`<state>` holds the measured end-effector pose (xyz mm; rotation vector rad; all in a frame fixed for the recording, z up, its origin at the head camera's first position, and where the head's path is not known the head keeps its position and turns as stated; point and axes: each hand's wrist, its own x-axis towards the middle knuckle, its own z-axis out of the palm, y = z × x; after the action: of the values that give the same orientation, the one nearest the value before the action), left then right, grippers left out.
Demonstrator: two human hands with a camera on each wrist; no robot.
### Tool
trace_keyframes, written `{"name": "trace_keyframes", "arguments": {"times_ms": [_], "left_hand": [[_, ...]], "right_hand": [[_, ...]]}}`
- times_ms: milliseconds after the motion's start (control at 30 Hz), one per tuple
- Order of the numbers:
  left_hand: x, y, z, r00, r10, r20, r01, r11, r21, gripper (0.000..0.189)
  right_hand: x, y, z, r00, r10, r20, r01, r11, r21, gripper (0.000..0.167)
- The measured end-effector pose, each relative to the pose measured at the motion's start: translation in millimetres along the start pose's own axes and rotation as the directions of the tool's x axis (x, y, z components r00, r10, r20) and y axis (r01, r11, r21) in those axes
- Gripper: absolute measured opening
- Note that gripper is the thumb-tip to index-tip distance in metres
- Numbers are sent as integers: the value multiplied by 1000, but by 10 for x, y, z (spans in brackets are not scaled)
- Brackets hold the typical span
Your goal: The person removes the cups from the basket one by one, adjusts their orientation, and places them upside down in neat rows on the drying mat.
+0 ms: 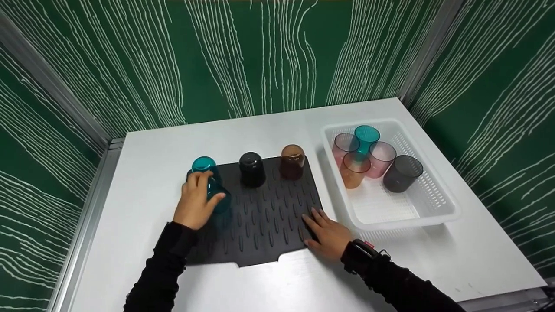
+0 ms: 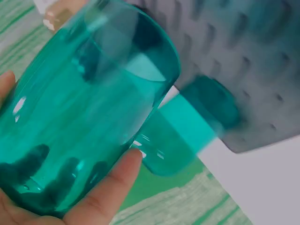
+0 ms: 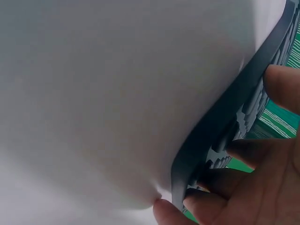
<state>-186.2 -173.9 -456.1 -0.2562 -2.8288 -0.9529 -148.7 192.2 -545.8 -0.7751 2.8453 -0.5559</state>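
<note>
Left hand: (image 1: pixel 195 206) grasping, fingers and thumb curled round a teal cup.
Held teal cup: (image 2: pixel 89 117) over left part of mat, mouth toward mat, base in palm; whether rim touches mat, cannot tell.
Right hand: (image 1: pixel 331 236) grasping nothing, fingers spread and resting on mat's right edge near front corner.
Mat: (image 1: pixel 259 256) dark, ridged, flat on table; front edge has a tab sticking out toward person.
Nearest neighbour: rear teal cup, (image 1: pixel 204 164) base up at back-left corner, directly behind held cup; contact between the two, cannot tell.
Rest of back row: black cup (image 1: pixel 252 171) and brown cup (image 1: pixel 292 164), both base up along back edge, black in the middle, brown at right; gaps either side of black.
Mat room: ridges visible from black and brown cups down to front edge, between the hands.
Basket: (image 1: pixel 405 224) white, right of mat, narrow strip of tabletop between.
Basket load: teal, orange, dark grey and two pink cups, mouths up, grouped toward back; white floor shows at front.
Tabletop: (image 1: pixel 243 288) white, wide along left and front of mat.
Walls: (image 1: pixel 243 56) green with white lines, behind and at both sides.
</note>
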Motion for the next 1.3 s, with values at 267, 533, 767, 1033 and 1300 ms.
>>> {"name": "trace_keyframes", "arguments": {"times_ms": [267, 533, 767, 1033, 1300], "left_hand": [[16, -235, 100, 998, -67, 6, 66, 995, 68, 59], [46, -364, 230, 992, -122, 30, 118, 987, 107, 61], [84, -394, 351, 995, -102, 4, 101, 986, 131, 59], [77, -422, 404, 993, -112, -28, 114, 989, 97, 60], [81, -424, 425, 989, -140, -57, 144, 987, 70, 61]], "right_hand": [[15, 25, 65, 1000, 14, 16, -15, 1000, 26, 69], [21, 72, 97, 1000, 17, 16, -18, 998, 59, 69], [63, 131, 89, 1000, 12, 20, -13, 998, 63, 70], [57, 130, 69, 1000, 9, 24, -11, 998, 64, 71], [69, 115, 63, 999, 17, 31, -19, 997, 76, 71]]}}
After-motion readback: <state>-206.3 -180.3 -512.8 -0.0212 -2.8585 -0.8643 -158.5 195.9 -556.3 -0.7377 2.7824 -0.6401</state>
